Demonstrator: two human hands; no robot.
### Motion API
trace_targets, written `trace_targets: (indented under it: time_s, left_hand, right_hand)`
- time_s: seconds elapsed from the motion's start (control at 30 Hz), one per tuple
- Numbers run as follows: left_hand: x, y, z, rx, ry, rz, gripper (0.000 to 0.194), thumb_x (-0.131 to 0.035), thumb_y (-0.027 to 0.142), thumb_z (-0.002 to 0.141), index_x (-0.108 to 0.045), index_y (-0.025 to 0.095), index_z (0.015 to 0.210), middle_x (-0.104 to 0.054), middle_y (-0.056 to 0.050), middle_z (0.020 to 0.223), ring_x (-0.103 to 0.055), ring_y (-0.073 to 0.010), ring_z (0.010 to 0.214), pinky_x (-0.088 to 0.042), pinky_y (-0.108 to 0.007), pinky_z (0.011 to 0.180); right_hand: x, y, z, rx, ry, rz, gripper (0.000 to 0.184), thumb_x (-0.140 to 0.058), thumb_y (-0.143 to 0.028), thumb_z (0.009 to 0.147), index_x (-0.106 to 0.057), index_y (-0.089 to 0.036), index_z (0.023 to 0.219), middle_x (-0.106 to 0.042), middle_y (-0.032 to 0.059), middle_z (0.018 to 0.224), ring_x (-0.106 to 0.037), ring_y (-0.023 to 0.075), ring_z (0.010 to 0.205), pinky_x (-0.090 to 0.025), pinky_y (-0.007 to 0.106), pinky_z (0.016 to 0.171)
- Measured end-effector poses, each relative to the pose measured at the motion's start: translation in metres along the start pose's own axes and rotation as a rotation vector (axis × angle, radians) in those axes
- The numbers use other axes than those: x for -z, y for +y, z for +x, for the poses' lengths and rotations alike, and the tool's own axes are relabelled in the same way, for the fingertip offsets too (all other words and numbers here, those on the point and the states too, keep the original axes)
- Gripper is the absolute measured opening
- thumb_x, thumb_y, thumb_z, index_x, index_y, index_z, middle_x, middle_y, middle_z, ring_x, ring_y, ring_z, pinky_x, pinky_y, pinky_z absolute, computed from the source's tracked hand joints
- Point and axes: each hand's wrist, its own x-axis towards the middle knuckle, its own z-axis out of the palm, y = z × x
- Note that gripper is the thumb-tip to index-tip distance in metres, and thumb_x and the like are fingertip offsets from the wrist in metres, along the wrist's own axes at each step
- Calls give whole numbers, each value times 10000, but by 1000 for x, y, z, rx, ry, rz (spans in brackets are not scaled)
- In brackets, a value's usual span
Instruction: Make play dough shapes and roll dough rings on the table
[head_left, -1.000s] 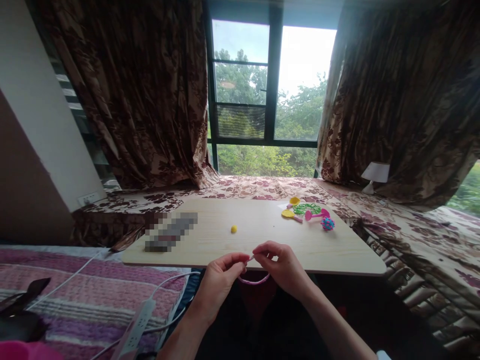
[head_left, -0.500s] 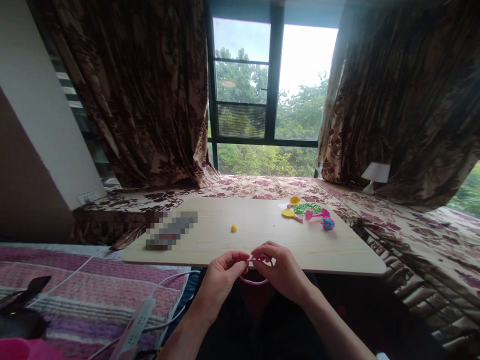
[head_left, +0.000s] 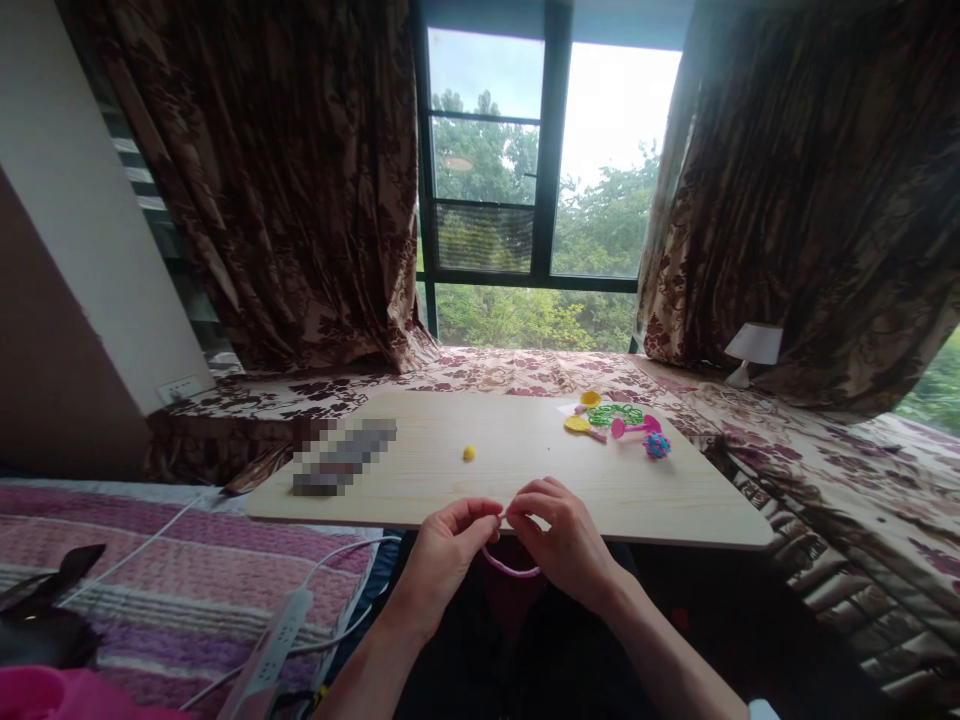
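Observation:
A thin, soft-looking pink strand (head_left: 512, 570) hangs in a curve below my hands, just off the near edge of the table. My left hand (head_left: 448, 545) pinches it between thumb and fingertips. Close beside it, my right hand (head_left: 564, 530) is also closed in a pinch on the strand. A short pink piece shows between the two sets of fingertips. Part of the strand is hidden behind my fingers. Beyond my hands, a small yellow lump (head_left: 469, 453) sits on the light wooden table (head_left: 420, 480).
At the table's back right lie yellow paddle-like pieces (head_left: 577, 425), green loops (head_left: 615, 414), a pink dumbbell-like piece (head_left: 636, 427) and a blue-and-pink knobbly ball (head_left: 657, 445). A blurred grey object (head_left: 345, 458) lies at left. A power strip (head_left: 274, 645) rests on the bed.
My right hand's fingers have shifted slightly and closed nearer the strand; the small upper loop seen by them earlier no longer shows. Both hands stay close together.

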Motion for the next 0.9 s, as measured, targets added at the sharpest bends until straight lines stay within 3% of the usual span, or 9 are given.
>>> trace_targets:
  time_s: [0.23, 0.37, 0.47, 0.57, 0.67, 0.9]
  left_hand:
    - [-1, 3, 2, -51, -72, 156, 260, -569, 397, 721, -670, 158, 746, -585, 9, 629, -497, -121, 649, -381, -225, 628]
    - [-1, 3, 1, -55, -45, 148, 272, -553, 406, 730, -659, 157, 706, -584, 8, 633, -502, -123, 653, -382, -232, 643]
    - [-3, 3, -1, -50, -50, 130, 263, -560, 401, 726, -651, 161, 669, -585, 15, 615, -510, -119, 643, -388, -226, 643]
    - [-5, 5, -1, -53, -65, 116, 229, -579, 379, 715, -670, 176, 770, -627, 7, 670, -542, -130, 674, -411, -226, 652]
    - [-7, 7, -2, -98, -28, 150, 263, -602, 353, 694, -669, 193, 891, -672, -18, 793, -583, -164, 755, -441, -248, 695]
    - [-11, 11, -5, -260, 82, 362, 198, -589, 337, 700, -683, 217, 826, -671, -18, 791, -591, -176, 752, -442, -263, 709]
  right_hand:
    - [0, 3, -1, -7, -4, 0, 144, -518, -186, 812, -635, -228, 885, -597, 22, 797, -520, 150, 784, -422, 274, 711]
    - [4, 5, -2, -63, 13, 44, 264, -574, -197, 768, -585, -222, 1030, -598, 13, 821, -544, 138, 766, -436, 267, 709]
    - [5, 6, -3, -86, 7, 81, 154, -563, -197, 774, -624, -209, 914, -599, 12, 796, -555, 123, 719, -443, 247, 672]
    - [5, 6, -4, -86, -16, 107, 113, -538, -186, 792, -648, -204, 814, -601, 14, 784, -560, 117, 708, -444, 234, 660]
    - [6, 6, -3, -88, -10, 105, 123, -536, -185, 796, -656, -208, 805, -604, 15, 781, -559, 120, 712, -443, 239, 666]
    - [7, 6, -3, -87, -16, 108, 118, -540, -184, 792, -657, -204, 796, -606, 16, 782, -561, 120, 710, -445, 236, 656]
